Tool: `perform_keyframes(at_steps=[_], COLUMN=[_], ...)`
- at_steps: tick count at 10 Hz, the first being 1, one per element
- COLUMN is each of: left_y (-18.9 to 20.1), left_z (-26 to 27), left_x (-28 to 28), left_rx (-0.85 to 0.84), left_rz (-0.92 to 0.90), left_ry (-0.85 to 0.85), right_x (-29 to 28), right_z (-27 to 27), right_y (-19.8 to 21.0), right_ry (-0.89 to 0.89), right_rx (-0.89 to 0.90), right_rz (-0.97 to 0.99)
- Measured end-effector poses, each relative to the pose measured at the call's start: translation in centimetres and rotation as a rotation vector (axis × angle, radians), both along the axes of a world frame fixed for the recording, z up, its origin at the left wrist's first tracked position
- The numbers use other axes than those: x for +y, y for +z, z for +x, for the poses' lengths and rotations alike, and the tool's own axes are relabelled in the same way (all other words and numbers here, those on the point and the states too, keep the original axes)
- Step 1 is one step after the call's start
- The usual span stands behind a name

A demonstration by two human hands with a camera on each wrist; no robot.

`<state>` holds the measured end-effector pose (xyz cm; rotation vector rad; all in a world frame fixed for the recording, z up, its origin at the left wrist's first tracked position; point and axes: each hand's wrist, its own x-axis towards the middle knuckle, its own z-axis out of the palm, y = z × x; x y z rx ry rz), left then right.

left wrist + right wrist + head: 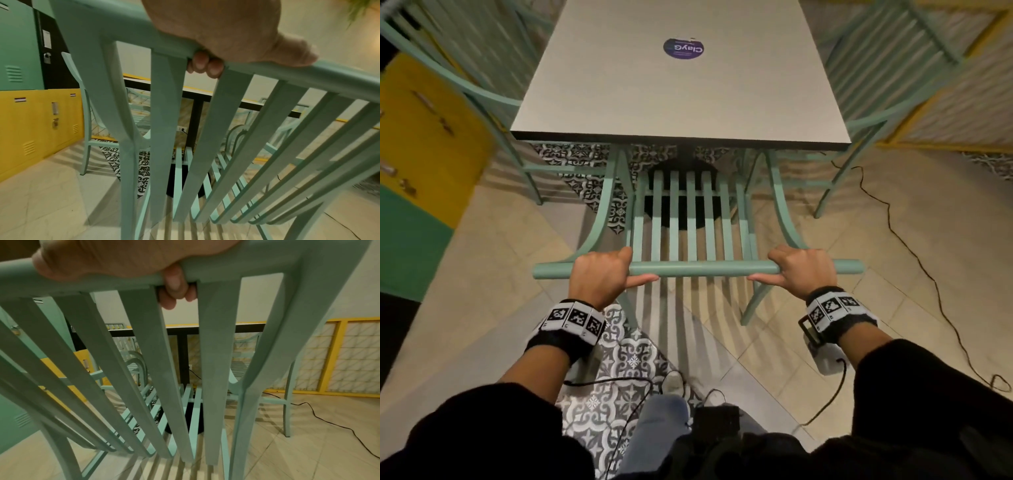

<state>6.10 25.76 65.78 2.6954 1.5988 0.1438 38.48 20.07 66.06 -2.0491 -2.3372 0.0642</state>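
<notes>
Dark sleeves and marker wristbands are sitting closest to the lens, with both arms reaching forward. Left hand is gripping the top rail of the mint chair near its left end. Right hand is gripping the same rail near the right end. Both thumbs are lying along the near side, pointing inward. In the wrist views, the left fingers and right fingers are curling under the rail between the back slats.

Chair is standing on the tiled floor, facing the grey table. Its seat front is tucked under the near table edge, and its back is well clear of that edge.

Step, as I'm judging it: the grasp is done and the chair is being shifted relative to the table. Whether it is going in or out, I cannot tell from this moment.

Next move is calling for even force from both hands so the chair is travelling straight. It should be keeping clear of the black cable on the floor to the right, and of the left-side chair and right-side chair.
</notes>
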Motion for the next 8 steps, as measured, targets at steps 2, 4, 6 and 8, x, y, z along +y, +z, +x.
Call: perform_keyframes(at_steps=[2, 4, 6, 8], left_y=[0.1, -0.6, -0.3, -0.6], left_z=[-0.8, -0.7, -0.1, -0.1], left_x=[5.0, 4.7, 4.2, 3.2], left_rx=[-0.018, -0.012, -0.017, -0.019], left_rz=[0.005, 0.079, 0.054, 0.044], left_ry=[-0.011, -0.048, -0.025, -0.016], right_x=[4.2, 3.9, 3.3, 2.5], right_z=[-1.6, -0.8, -0.1, -0.1], right_y=[1.5, -0.2, 0.2, 1.5], right_ry=[-0.016, -0.029, -0.028, -0.093], right_rx=[0.0, -0.004, -0.039, 0.06], right_rz=[0.031, -0.048, -0.031, -0.088])
